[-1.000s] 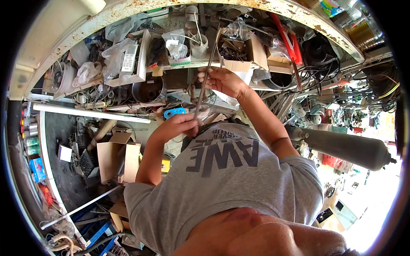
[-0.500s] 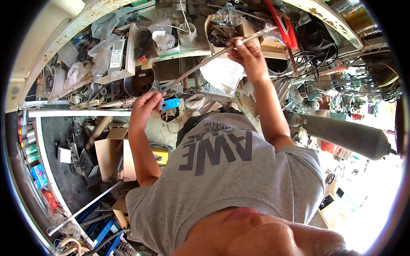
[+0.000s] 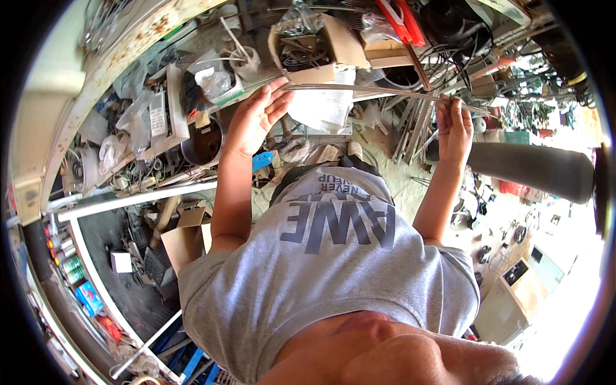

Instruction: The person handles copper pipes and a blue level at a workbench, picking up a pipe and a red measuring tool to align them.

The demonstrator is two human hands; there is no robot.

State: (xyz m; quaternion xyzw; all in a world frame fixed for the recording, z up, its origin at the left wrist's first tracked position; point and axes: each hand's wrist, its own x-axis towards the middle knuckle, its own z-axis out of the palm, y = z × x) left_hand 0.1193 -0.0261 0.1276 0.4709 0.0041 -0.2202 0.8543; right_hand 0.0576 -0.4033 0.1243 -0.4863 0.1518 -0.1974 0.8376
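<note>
Thin metal rods (image 3: 369,88), bundled together, stretch nearly level between my two hands. My right hand (image 3: 455,131) pinches them near their right end, and the tips stick out past its fingers. At the other end my left hand (image 3: 256,122) has its fingers stretched out, the palm turned toward the rods. The rod ends touch or nearly touch its fingers; exact contact is hard to see. Behind the left wrist shows a blue flat piece (image 3: 262,160). A white sheet (image 3: 321,110) lies beyond the rods.
A cluttered shelf ahead carries an open cardboard box (image 3: 346,43), a white cup with sticks (image 3: 246,65) and a red tool (image 3: 401,22). To the right lies a large grey cylinder (image 3: 529,170). Another carton (image 3: 183,240) stands at left, beside a white frame bar (image 3: 138,200).
The rods have swung from a steep slant to nearly level. My right hand moved right and nearer; my left hand moved right and forward, its fingers opening from a pinch.
</note>
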